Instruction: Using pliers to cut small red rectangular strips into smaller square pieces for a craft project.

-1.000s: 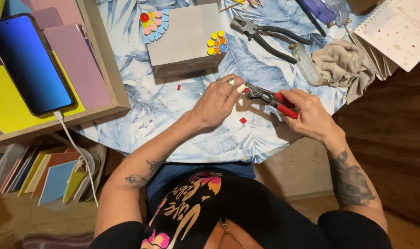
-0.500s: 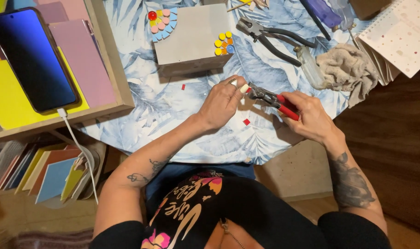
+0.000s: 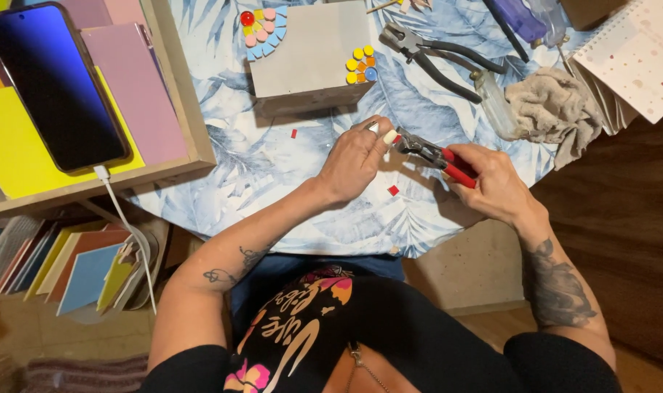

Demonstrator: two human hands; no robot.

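Right hand [image 3: 491,182] is squeezing red-handled metal nippers [image 3: 433,153] near the leaf-print tablecloth's [image 3: 288,167] front edge; left hand [image 3: 357,156] is pinching a small piece, mostly hidden, at their jaws. Grey concrete block [image 3: 309,54], black pliers [image 3: 440,58] and beige rag [image 3: 553,109] are lying behind; red chips [image 3: 393,191] are lying nearby.
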